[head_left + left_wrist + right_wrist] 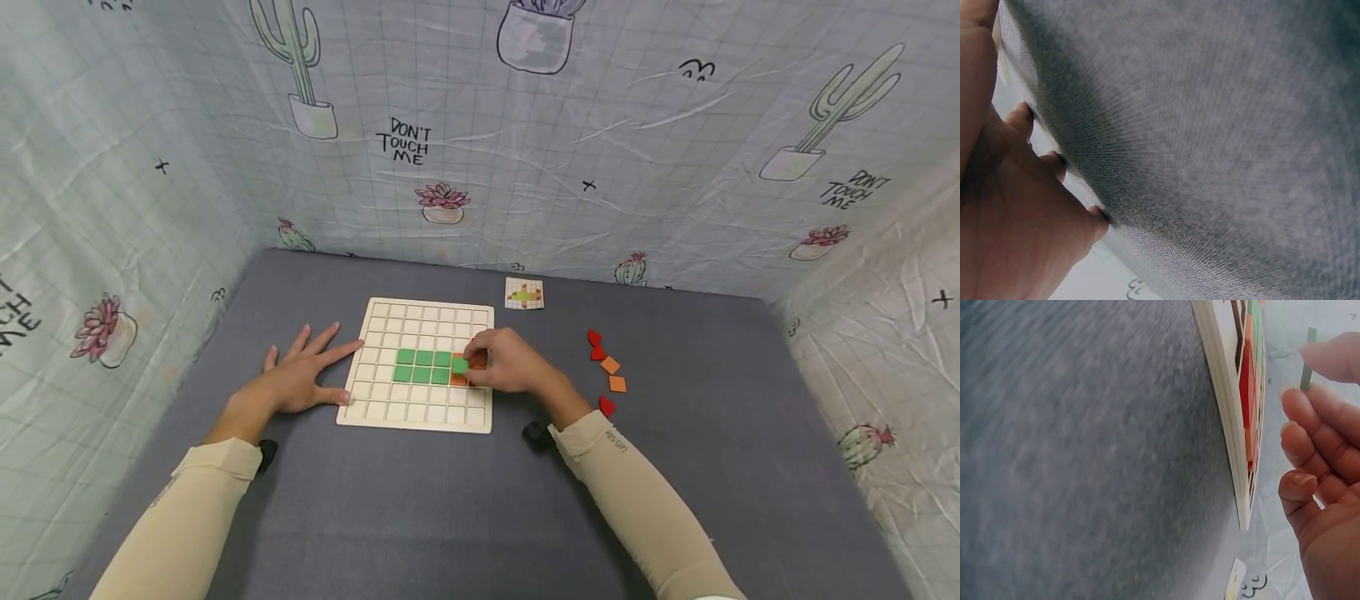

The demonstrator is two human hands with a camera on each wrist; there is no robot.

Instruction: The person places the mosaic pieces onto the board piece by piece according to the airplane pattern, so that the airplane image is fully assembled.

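Head view, nearest first: two forearms in beige sleeves reach forward over a grey felt-covered table (420,517). Everything is placed relative to the pale wooden grid board (417,417) lying flat on that table.

At the board's left edge, the left hand (300,379) rests flat, fingers straight and spread, thumb tip touching the frame. The left wrist view shows only this hand against grey felt.

Over the board's right-centre cells, the right hand (510,360) pinches a small green square tile (460,364) between thumb and fingertips; the right wrist view shows the tile (1306,359) edge-on, held just above the board.

On the board, six green tiles (422,366) already fill a block in the middle rows. Orange tiles (459,380) lie just right of them, partly hidden under the hand. Most cells are bare.

Right of the board, apart from it, loose red and orange pieces (606,371) wait in a short line, so the pattern looks well short of finished.

Beyond the board's far right corner lies a small pattern card (523,293). Behind it rises a cactus-print cloth backdrop (480,133).
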